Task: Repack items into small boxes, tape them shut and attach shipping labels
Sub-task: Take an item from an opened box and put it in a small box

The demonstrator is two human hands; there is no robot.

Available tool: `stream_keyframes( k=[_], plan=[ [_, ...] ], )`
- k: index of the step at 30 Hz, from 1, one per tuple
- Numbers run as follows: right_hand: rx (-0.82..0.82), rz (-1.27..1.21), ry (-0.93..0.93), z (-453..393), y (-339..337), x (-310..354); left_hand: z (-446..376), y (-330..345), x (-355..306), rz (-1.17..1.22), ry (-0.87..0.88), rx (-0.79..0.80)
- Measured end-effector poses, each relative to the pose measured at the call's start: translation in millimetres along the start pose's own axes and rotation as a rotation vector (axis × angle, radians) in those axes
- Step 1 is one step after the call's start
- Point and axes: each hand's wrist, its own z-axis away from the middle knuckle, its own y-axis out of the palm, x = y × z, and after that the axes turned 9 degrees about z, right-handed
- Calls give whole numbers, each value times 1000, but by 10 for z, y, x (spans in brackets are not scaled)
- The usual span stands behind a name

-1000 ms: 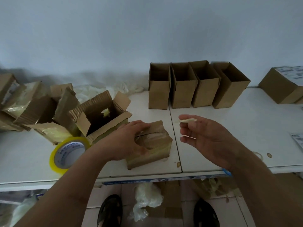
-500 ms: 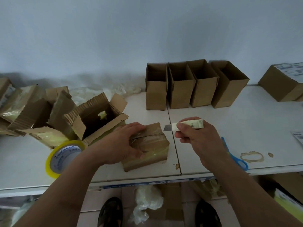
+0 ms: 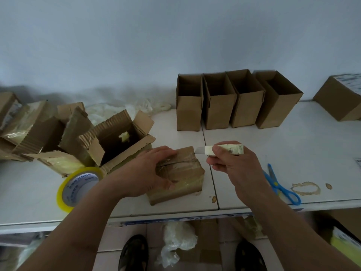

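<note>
While the left hand [image 3: 150, 173] grips a taped box [image 3: 178, 176] near the front edge of the tabletop [image 3: 293, 145], fingers curled over its top and thumb against its near side, the right hand [image 3: 232, 169] holds a knife [image 3: 220, 150] just beside the box's far right corner. Its fingers are curled round the pale, tape-wrapped handle, and the short blade points left, its tip at or touching the top edge of the box; contact cannot be told for sure. The box lies slightly tilted and is wrapped in clear tape.

Left of it, an open box [image 3: 117, 141] stands with its flaps spread and something pale inside. A yellow tape roll [image 3: 78, 187] leans at the front left, touching that open box. More opened, crumpled cartons [image 3: 39, 132] crowd the left edge. Four empty upright boxes [image 3: 236, 100] stand in a row touching each other at the back edge. A labelled box [image 3: 340, 100] sits at the back right corner. Blue scissors [image 3: 281, 186] lie near the front edge, right of the right hand, beside a brown ring stain [image 3: 305, 188].
</note>
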Motion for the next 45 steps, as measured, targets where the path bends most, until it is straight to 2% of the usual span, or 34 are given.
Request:
stream_keyframes(
  k=[5, 11, 15, 20, 24, 27, 29, 32, 38, 45],
  plan=[
    [21, 171, -43, 21, -39, -15, -16, 1, 8, -44, -17, 14],
    [49, 259, -27, 120, -155, -7, -27, 7, -16, -52, -38, 24],
    [30, 225, 35, 163, -256, 20, -30, 7, -63, -99, -66, -6],
    [-77, 113, 4, 207, -304, 69, 2, 143, -205, -266, -164, -145],
    [-45, 150, 45, 205, -265, 41, 55, 205, -280, -164, -24, -214],
    [-19, 216, 62, 195, -235, -3, 55, 212, -285, -155, 121, -118],
    [-34, 227, 78, 172, -238, -21, 21, 221, -243, -259, 171, -78],
    [-95, 262, 70, 142, -272, -18, -58, 217, -227, -454, 214, -104],
    [-247, 250, 3, 216, -430, 118, -145, 315, -264, -511, 301, -119],
    [-273, 211, -46, 344, -461, 106, -183, 467, -366, -538, 258, -253]
  ],
)
